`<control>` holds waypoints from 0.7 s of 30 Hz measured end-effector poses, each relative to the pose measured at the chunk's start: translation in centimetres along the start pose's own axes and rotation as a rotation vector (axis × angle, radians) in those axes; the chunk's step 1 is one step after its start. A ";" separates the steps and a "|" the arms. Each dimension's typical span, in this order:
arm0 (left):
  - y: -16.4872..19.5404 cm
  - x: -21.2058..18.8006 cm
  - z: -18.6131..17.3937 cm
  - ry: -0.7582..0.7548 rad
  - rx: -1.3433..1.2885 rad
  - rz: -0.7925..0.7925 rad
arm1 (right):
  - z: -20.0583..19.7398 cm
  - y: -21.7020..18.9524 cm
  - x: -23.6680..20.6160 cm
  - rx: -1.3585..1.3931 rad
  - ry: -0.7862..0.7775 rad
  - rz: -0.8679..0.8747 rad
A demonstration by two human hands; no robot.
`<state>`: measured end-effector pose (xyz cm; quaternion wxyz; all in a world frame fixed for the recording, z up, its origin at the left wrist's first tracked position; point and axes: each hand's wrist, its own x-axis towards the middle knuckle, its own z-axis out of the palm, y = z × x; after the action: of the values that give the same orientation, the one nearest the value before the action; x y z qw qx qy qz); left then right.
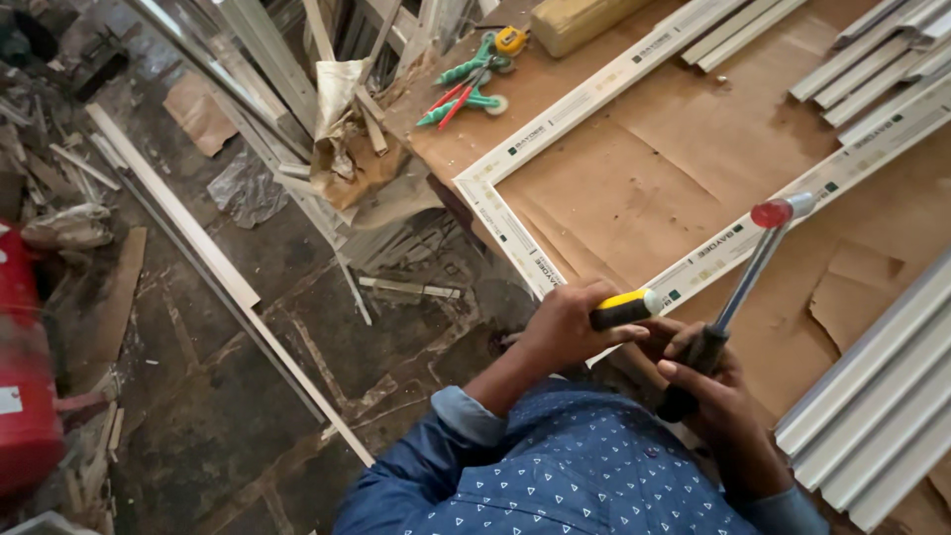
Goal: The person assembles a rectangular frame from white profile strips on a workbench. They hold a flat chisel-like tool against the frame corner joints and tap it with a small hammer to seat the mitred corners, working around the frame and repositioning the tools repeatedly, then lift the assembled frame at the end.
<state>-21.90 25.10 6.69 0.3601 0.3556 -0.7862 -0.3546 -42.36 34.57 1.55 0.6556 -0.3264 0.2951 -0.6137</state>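
My left hand (567, 332) grips a tool with a yellow and black handle (626, 308), pressed at the near corner of a white profile frame (515, 228) that lies on the brown workbench (634, 168). My right hand (715, 388) holds a mallet by its black grip; its metal shaft (748, 277) rises to a red and white head (780, 211) above the frame's near rail. Blue dotted sleeves cover both of my arms.
White profile lengths (872, 406) are stacked at the right edge and others (882, 59) at the far right. Green and red cutters (466, 84) and a yellow tape measure (510, 40) lie at the bench's far corner. The floor at left holds offcuts, long strips (198, 248) and a red cylinder (25, 386).
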 end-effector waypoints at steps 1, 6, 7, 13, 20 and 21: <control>-0.4 0.0 0.0 -0.027 0.021 -0.043 | 0.3 0.0 0.1 0.043 -0.053 -0.003; -1.9 -0.3 -0.1 -0.141 -0.020 -0.082 | 0.3 -0.2 -0.4 0.014 -0.022 0.075; -2.0 -0.3 -0.1 -0.131 -0.025 -0.029 | 0.1 -0.1 -0.5 0.008 -0.013 0.093; -2.2 -0.5 -0.6 -0.088 0.082 0.027 | -1.9 1.3 -0.7 -0.216 0.102 -0.048; -4.1 -1.2 -3.1 -0.068 0.322 -0.493 | -7.2 -2.4 3.3 -1.105 0.404 -0.069; -4.8 -1.6 -3.3 -0.049 0.373 -0.539 | -8.3 -3.9 4.1 -1.331 0.329 -0.201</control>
<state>-16.94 23.03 3.95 0.1628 0.6021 -0.7236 -0.2954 -50.97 29.78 -0.33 0.2025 -0.5875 0.6729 -0.4013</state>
